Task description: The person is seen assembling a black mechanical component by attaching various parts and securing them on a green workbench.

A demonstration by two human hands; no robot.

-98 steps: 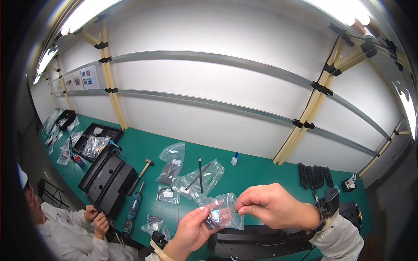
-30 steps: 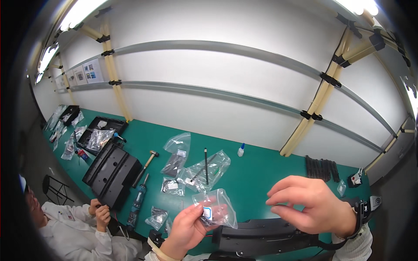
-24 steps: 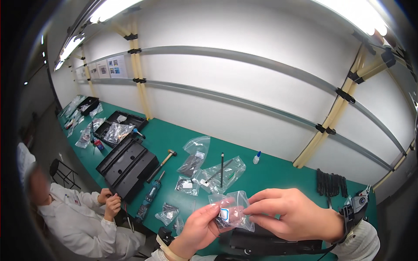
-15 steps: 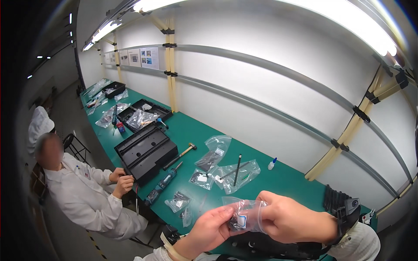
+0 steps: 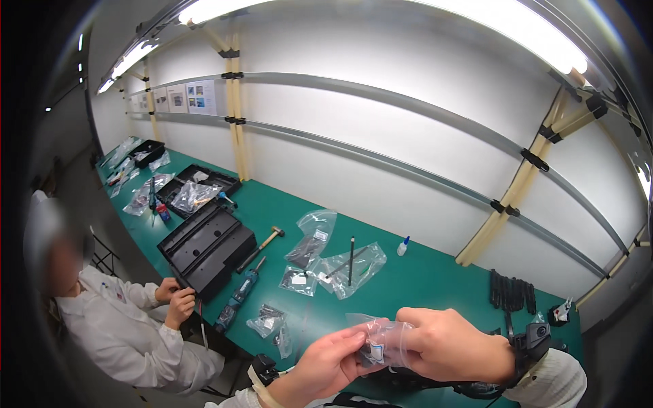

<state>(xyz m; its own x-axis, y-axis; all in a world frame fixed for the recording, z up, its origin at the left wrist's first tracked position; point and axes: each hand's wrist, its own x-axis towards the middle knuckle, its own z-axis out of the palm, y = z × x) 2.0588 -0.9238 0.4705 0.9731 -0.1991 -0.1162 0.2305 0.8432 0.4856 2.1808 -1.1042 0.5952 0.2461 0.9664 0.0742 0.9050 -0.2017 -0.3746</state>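
I have both hands pinched shut on a small clear plastic bag (image 5: 381, 338), left hand (image 5: 331, 360) at its lower edge, right hand (image 5: 452, 343) at the top, held above the green counter (image 5: 422, 279). It looks light, limp and slippery, best gripped at the edges. Its contents are blurred, and the right fingers hide part of it.

Hammer (image 5: 266, 241) beside black tray (image 5: 204, 248); blue screwdriver (image 5: 238, 298); glue bottle (image 5: 403, 246)
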